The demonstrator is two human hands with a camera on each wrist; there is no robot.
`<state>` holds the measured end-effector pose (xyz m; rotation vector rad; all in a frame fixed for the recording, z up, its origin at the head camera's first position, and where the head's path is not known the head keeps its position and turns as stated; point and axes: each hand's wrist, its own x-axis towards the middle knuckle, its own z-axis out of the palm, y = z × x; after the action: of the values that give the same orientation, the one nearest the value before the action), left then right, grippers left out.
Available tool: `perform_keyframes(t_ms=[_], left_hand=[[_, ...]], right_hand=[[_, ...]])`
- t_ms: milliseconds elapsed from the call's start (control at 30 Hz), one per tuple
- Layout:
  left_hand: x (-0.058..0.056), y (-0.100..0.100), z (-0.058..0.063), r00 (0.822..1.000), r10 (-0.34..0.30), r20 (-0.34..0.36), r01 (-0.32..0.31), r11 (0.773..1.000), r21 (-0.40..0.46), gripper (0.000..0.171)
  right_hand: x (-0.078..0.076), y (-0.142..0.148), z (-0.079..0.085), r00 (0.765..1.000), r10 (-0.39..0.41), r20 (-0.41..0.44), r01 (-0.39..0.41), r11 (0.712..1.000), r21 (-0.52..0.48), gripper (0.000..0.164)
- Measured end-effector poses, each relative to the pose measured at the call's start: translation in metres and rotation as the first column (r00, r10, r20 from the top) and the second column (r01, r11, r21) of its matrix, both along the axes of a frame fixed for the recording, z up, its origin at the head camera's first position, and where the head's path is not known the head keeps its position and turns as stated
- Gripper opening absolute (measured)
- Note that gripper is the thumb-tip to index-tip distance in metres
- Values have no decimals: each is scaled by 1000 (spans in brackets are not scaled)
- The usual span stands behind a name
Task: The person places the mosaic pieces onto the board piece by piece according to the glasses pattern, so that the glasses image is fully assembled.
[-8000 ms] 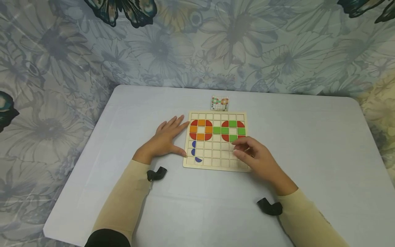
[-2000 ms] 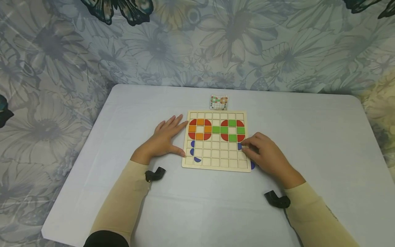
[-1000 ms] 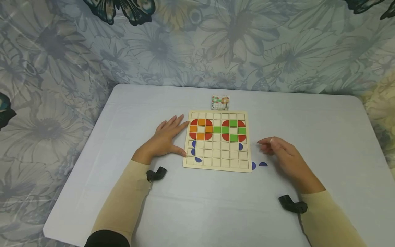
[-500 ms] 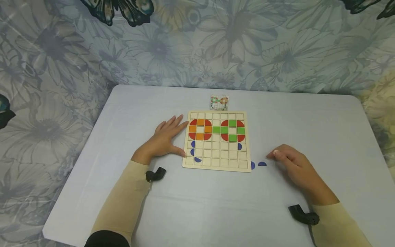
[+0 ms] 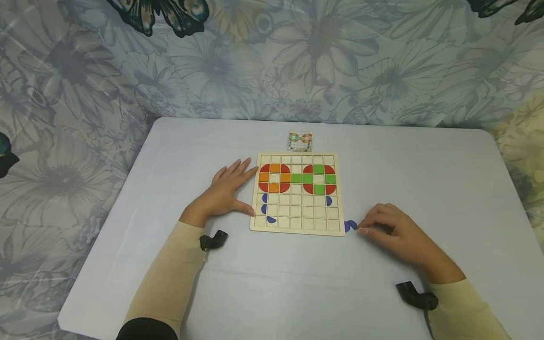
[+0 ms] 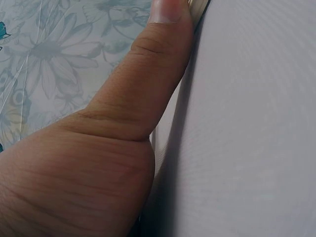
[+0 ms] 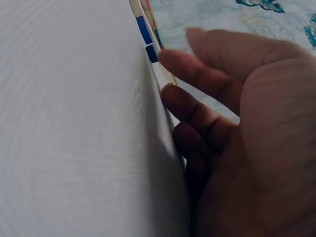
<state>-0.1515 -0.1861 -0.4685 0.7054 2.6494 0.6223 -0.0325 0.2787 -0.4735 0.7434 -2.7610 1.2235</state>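
A wooden grid board (image 5: 297, 211) lies flat, with red, orange and green pieces in two rounded groups in its upper half. Below them on the left sit several blue half-circles (image 5: 271, 219), and one blue half-circle (image 5: 329, 201) is on the right. My left hand (image 5: 223, 193) rests spread along the board's left edge, thumb at its side. Off the lower right corner lie two more blue half-circles, the nearer-board one (image 5: 347, 226) and an outer one (image 5: 352, 225). Fingertips of my right hand (image 5: 393, 231) are at the outer one; in the right wrist view thumb and forefinger stand apart.
A small pattern card (image 5: 300, 141) lies just beyond the board's top edge. The white table (image 5: 272, 283) meets a flowered backdrop at the back. Dark wrist cameras (image 5: 416, 296) sit at both sleeves.
A blue half-circle was set in the board's right side, and the right hand drew back. The outer blue half-circle has since shifted left and turned, against its neighbour. The left hand stays put.
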Motion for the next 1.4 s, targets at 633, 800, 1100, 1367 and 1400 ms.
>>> perform_keyframes(t_ms=[633, 800, 1100, 1367, 1400], left_hand=[[0, 1, -1, 1000, 4, 9, -4, 1000, 6, 135], [0, 2, -1, 1000, 4, 8, -4, 1000, 5, 134], [0, 2, -1, 1000, 7, -5, -7, 1000, -9, 135], [0, 1, 1, 1000, 7, 0, -7, 1000, -3, 134], [0, 1, 1, 1000, 8, 0, -8, 1000, -3, 133]], right_hand=[[-18, 0, 9, 983, 123, 135, -142, 980, 139, 34], [-21, -1, 7, 985, 110, 134, -128, 982, 138, 29], [-20, -5, 6, 992, 81, 98, -95, 985, 145, 30], [-19, -8, 6, 993, 90, 73, -100, 982, 157, 31], [-19, -8, 6, 994, 89, 70, -99, 983, 156, 31]])
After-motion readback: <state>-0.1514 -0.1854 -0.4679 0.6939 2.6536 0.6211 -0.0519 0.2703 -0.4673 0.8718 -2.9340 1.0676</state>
